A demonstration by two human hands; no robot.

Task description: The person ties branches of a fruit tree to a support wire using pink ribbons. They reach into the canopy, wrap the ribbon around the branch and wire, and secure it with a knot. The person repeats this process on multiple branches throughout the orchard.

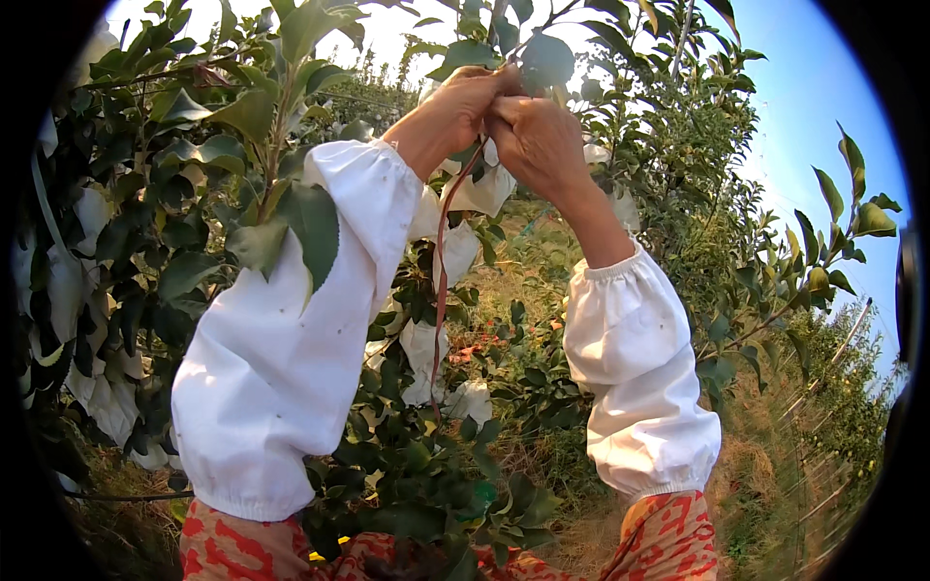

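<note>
Raised high before me, my left hand (461, 109) and my right hand (538, 141) meet at a thin, leafy branch of a fruit tree (534, 33). Both have their fingers closed and pressed together around a reddish-brown strip (442, 269). Its loose end hangs down in a long curve from between the hands. The fingertips and the upper part of the strip are mostly hidden by the hands, so I cannot see how it lies on the branch. A large leaf (547, 62) overlaps the fingers. Just below the hands hangs a white fruit bag (479, 190).
More white bags (458, 254) hang below, and others (65, 290) cluster at the left. A leafy shoot (280, 123) stands before my left sleeve (269, 370). At the right, a side branch (781, 312) reaches outward. Dry grass (755, 465) covers the ground; slanting poles (828, 370) stand beyond.
</note>
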